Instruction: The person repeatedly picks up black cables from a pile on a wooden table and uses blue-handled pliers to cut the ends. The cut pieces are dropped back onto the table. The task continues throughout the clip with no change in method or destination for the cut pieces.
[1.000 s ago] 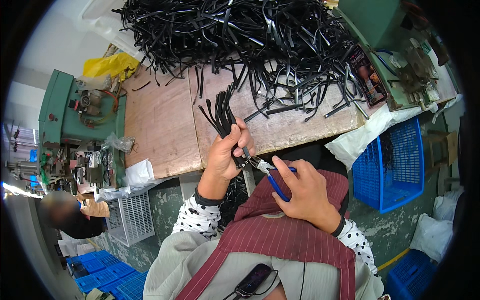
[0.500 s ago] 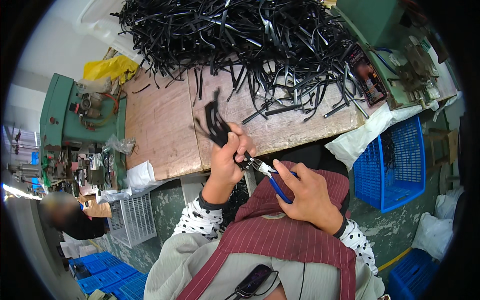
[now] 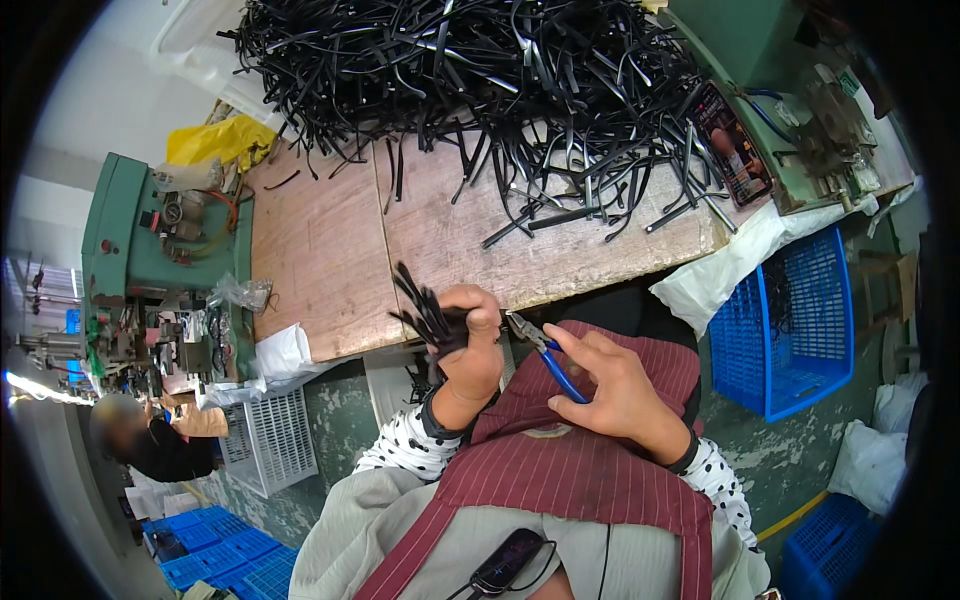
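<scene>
My left hand (image 3: pixel 472 350) is closed round a bunch of black eyeglass temples (image 3: pixel 428 318), whose ends fan out to the upper left, slightly blurred. It is just off the near edge of the table. In my right hand (image 3: pixel 622 388) are cutting pliers with blue handles (image 3: pixel 566 376), their metal jaws pointing up and left toward my left hand. The jaws look slightly parted, with a gap between them and the temples. A large tangled heap of black temples (image 3: pixel 450 75) covers the far part of the wooden table (image 3: pixel 320 250).
Green machines (image 3: pixel 125 230) stand at the left and at the right (image 3: pixel 745 45) of the table. A phone (image 3: pixel 732 145) leans by the right one. Below right is a blue crate (image 3: pixel 790 345); a white crate (image 3: pixel 272 440) stands below left, near another person (image 3: pixel 165 445).
My left hand has turned and drawn downward with the bunch, away from the plier jaws, which were at the temples before. My right hand has hardly moved.
</scene>
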Demonstrator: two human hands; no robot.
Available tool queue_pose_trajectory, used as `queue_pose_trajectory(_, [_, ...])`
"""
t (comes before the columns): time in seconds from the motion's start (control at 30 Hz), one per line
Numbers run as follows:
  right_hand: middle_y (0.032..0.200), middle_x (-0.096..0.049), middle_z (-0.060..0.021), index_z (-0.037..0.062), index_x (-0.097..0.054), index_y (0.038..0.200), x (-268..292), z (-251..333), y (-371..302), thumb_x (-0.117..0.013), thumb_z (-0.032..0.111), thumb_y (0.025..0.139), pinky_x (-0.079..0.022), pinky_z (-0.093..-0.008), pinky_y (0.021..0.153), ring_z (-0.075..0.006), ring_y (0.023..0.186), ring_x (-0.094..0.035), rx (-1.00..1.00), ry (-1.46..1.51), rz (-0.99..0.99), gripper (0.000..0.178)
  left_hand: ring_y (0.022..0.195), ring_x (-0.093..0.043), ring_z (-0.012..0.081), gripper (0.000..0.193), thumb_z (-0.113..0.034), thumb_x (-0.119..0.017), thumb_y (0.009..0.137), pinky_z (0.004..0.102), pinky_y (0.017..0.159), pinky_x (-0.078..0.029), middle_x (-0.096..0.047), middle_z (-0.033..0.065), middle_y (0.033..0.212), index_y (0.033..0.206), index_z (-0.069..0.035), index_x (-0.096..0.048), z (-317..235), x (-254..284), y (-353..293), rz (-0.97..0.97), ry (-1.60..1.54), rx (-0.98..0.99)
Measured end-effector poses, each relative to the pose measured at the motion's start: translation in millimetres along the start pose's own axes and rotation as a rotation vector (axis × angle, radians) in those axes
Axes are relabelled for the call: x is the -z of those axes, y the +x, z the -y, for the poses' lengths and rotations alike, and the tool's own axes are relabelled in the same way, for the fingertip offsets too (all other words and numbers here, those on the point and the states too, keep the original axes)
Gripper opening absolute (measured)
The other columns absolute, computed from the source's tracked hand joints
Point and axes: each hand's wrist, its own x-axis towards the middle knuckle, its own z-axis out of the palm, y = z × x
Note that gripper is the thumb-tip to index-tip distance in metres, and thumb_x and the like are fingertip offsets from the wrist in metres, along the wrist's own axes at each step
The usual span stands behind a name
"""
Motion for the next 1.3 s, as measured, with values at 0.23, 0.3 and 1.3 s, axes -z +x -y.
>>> queue_pose_trajectory(0.23, [0.079, -0.057, -0.0089, 0.0143, -0.051, 0.141, 2.2, 0.6, -5.3, -0.078, 0.016, 0.071, -0.053, -0.0348, 0.066, -0.0238, 0.069, -0.061, -0.13, 0.066, 0.024, 0.075, 0.064, -0.049, 0.0112, 0.015, -0.016, -0.058, 0.098, 0.0262, 0.068, -0.044, -0.057, 0.004, 0.075, 0.106, -0.003, -0.055, 3.0, 0.4, 19.1, -0.076, -0.201, 0.424])
queue_pose_trajectory(0.3, [0.08, -0.057, -0.0091, 0.0144, -0.05, 0.141, 3.7, 1.6, -7.6, -0.078, 0.016, 0.071, -0.053, -0.0349, 0.066, -0.0238, 0.07, -0.062, -0.144, 0.078, 0.007, 0.076, 0.068, -0.053, 0.0121, 0.015, -0.013, -0.057, 0.097, 0.028, 0.071, -0.046, -0.06, 0.0039, 0.078, 0.108, -0.002, -0.056, 4.4, -4.1, 28.6, -0.037, -0.076, 0.446])
queue_pose_trajectory(1.3, [0.094, -0.055, -0.0126, 0.0135, -0.048, 0.141, -8.5, 2.3, -4.6, -0.082, 0.022, 0.066, -0.052, -0.0391, 0.07, -0.0292, 0.081, -0.061, -0.002, -0.14, -0.08, 0.083, 0.054, -0.043, 0.0072, 0.017, -0.025, -0.062, 0.097, 0.0272, 0.052, -0.039, -0.059, 0.0033, 0.076, 0.097, -0.008, -0.06, 42.9, 66.2, 54.5, -0.09, -0.018, 0.59])
